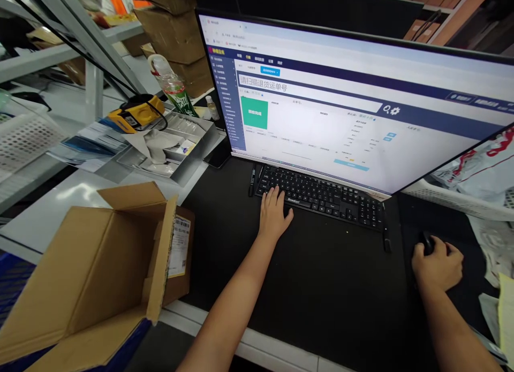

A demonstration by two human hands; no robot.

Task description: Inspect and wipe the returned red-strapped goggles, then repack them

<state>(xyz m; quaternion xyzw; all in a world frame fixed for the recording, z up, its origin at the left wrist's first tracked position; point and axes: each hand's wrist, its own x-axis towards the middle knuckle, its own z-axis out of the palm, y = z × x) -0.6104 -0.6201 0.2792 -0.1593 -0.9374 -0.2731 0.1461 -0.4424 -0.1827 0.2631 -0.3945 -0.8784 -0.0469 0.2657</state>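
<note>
My left hand (pixel 273 214) rests with fingers stretched out on the left end of a black keyboard (pixel 321 192). At the right, my right hand (pixel 438 262) is wrapped round a black computer mouse (pixel 427 242), mostly hidden under the fingers. Behind the keyboard stands a large monitor (pixel 313 99), lit with a page in Chinese that has a search bar and a green block. Both hands are over a black desk mat (pixel 313 286).
An open cardboard box (pixel 88 275) with a label stands at the left front. Behind it are a grey tray (pixel 176 163) of papers, a yellow-black device (pixel 138 113), a green-labelled bottle (pixel 175 88) and a phone (pixel 217 152). A white basket (pixel 461 198) holds plastic bags at right.
</note>
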